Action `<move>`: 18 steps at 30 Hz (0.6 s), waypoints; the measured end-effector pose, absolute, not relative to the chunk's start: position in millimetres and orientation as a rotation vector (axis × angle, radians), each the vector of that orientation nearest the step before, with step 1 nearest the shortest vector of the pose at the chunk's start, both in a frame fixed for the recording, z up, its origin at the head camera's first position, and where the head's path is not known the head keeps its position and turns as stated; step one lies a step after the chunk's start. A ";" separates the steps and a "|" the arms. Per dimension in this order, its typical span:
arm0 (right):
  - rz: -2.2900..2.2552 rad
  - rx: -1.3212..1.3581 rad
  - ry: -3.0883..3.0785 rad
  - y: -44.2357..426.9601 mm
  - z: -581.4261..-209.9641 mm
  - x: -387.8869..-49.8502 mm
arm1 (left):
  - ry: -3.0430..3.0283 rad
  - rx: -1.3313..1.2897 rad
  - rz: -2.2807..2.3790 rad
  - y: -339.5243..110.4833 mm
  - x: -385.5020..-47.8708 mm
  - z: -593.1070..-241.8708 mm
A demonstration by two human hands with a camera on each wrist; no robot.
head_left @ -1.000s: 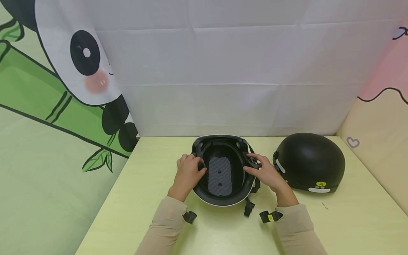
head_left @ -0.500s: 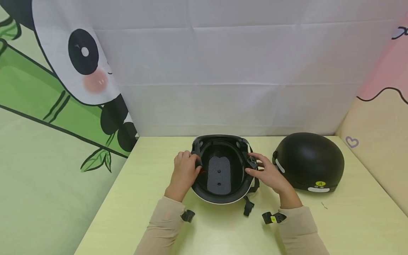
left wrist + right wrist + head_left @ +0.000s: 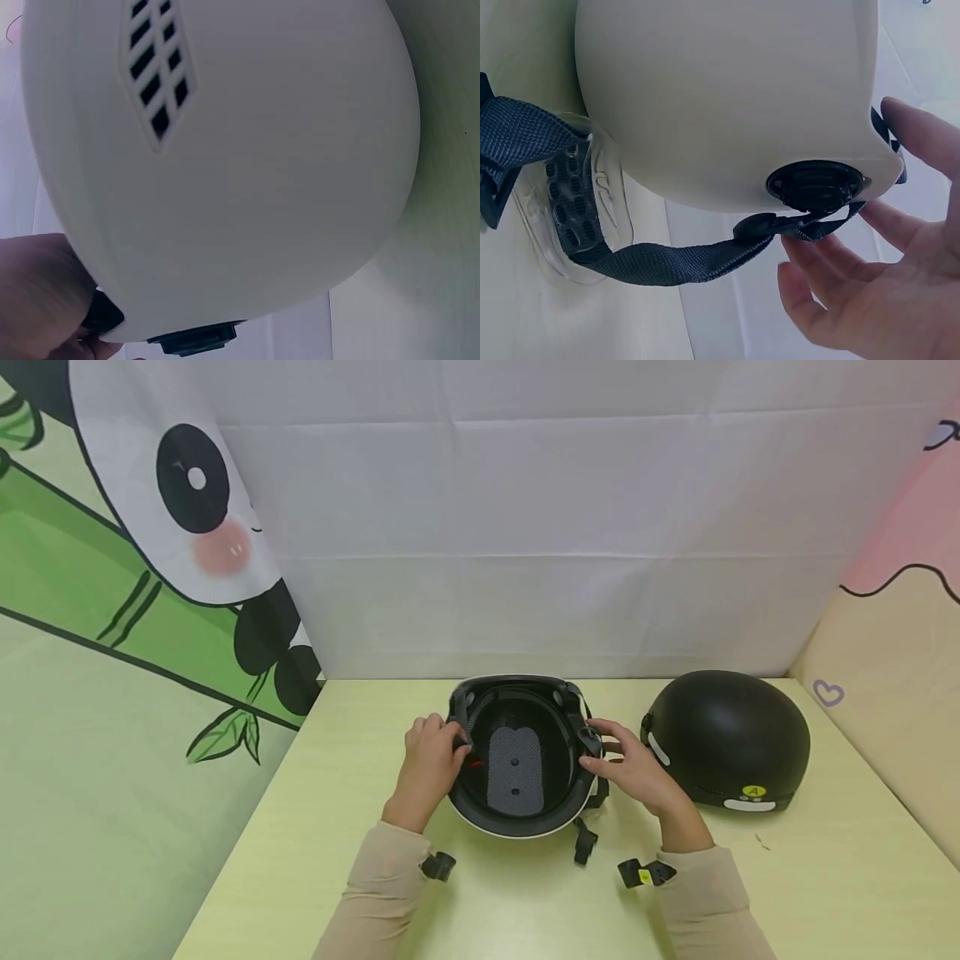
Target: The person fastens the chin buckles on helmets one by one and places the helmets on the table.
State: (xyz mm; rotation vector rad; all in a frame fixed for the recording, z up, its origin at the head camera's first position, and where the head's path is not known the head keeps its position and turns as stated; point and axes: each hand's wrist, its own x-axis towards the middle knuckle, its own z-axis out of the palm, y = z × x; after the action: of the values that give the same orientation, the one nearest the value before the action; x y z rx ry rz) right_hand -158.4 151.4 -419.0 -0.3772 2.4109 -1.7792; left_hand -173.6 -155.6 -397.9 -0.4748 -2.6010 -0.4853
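Because an upturned helmet [image 3: 515, 768] might rock (round-bottomed) | left hand [image 3: 430, 762] pinches black rim piece [image 3: 103, 313] | right hand [image 3: 637, 774] grips opposite side

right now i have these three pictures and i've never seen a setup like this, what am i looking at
No robot here: these are a person's bare left hand and right hand. The widest picture looks forward and down from the head; the other two are close views, one taken from each wrist. On the pale table sits a black helmet. Beside it is a white helmet, its dark inside showing in the head view. The hands hold it by the rim, one on each side.
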 end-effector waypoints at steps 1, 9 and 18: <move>-1.784 -0.379 2.403 151.6 -419.7 -158.3 | -2.592 -0.481 -0.512 -155.9 -173.7 -397.8; -1.803 -0.422 2.336 156.4 -425.5 -154.4 | -2.542 -0.510 -0.700 -154.6 -176.2 -396.6; -1.803 -0.445 2.336 160.0 -429.1 -152.8 | -2.514 -0.550 -0.803 -151.5 -178.8 -395.2</move>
State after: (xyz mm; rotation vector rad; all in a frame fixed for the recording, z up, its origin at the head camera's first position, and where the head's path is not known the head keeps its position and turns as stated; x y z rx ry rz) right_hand -152.8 160.0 -429.1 -0.4452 2.3365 -1.8028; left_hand -178.8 -151.5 -395.2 -0.5497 -2.5136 -0.8027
